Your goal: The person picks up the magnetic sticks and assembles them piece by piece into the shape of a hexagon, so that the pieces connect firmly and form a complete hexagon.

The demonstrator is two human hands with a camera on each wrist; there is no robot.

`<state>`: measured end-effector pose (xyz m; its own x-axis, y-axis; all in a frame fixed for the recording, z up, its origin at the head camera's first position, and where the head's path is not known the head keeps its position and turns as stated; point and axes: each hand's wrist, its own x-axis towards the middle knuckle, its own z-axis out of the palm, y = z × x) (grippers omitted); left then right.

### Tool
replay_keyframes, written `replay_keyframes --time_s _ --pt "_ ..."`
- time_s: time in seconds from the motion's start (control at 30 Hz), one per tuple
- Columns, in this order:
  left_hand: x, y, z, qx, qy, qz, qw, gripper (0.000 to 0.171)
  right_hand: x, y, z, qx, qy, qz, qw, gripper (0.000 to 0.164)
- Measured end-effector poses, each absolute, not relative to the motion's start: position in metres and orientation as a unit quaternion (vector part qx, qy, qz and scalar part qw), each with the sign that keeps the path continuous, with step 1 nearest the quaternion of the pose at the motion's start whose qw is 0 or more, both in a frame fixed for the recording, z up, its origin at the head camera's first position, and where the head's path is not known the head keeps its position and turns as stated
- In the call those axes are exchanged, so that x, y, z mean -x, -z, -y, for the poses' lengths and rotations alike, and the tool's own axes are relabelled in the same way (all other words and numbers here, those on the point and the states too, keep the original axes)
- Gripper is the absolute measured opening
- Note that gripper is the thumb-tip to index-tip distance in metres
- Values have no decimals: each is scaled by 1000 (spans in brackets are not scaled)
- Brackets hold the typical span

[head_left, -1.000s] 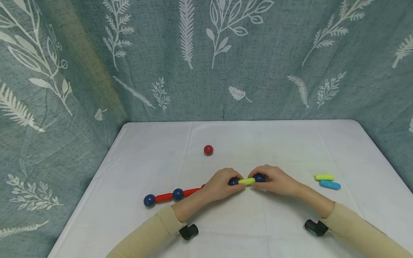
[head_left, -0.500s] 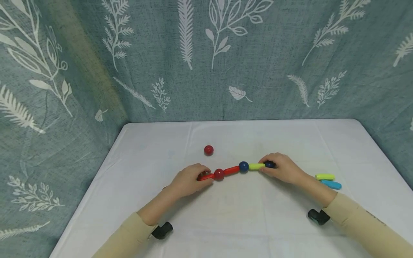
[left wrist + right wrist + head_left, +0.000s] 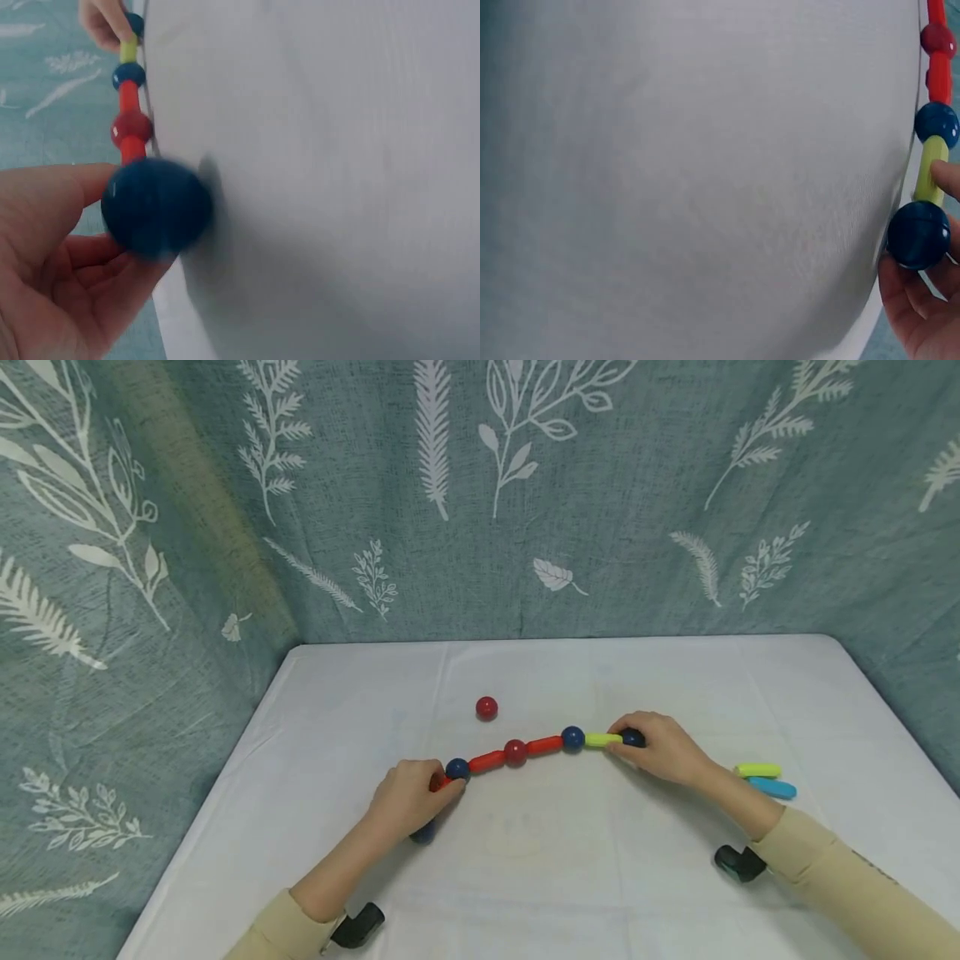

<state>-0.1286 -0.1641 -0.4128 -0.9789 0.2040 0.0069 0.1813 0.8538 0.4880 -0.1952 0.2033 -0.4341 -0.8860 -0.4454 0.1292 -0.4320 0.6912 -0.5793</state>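
Observation:
A chain of balls and rods spans both hands over the white table. In the head view it runs from a dark blue ball under the left hand through red rods, a blue ball, a red ball and another blue ball to a yellow-green rod. My left hand grips a red rod near the chain's left end, mostly hidden by the fingers. With its thumb on the yellow-green rod, my right hand holds the right end, fingers around the last blue ball.
Behind the chain a loose red ball lies on the table. To the right, beside my right forearm, are a yellow-green rod and a light blue rod. A patterned curtain hangs beyond the table's far edge.
My left hand has slid left along the chain, from near the yellow-green rod to the left-end red rod. My right hand has carried its end right and away; the left end has swung inward.

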Motion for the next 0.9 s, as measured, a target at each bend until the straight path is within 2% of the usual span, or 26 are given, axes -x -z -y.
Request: replay_keyframes --time_s 0.1,0.17,0.27,0.33,0.43,0.53,0.63,0.73,0.9 --pt "122 413 158 -79 -319 -942 68 23 194 434 -203 231 310 -922 8 17" --pt "119 414 155 -77 -348 -929 97 26 193 434 -203 227 309 -923 8 18" --pt "114 414 152 -115 -365 -915 126 33 193 434 -203 222 309 -925 9 18" --pt "111 414 151 -163 -353 -914 118 32 193 433 -203 221 311 -924 9 18" --pt "110 414 152 -276 -301 -910 76 27 193 433 -203 220 314 -923 9 19" --pt "112 413 153 -409 -227 -883 40 33 192 433 -204 217 319 -922 11 20" --pt "114 414 150 -515 -177 -839 26 37 192 433 -204 208 327 -922 16 21" --pt "113 416 141 -558 -149 -816 10 36 195 433 -202 204 334 -920 16 21" --pt "105 419 116 -562 -116 -819 1 41 203 436 -194 204 337 -919 12 21"
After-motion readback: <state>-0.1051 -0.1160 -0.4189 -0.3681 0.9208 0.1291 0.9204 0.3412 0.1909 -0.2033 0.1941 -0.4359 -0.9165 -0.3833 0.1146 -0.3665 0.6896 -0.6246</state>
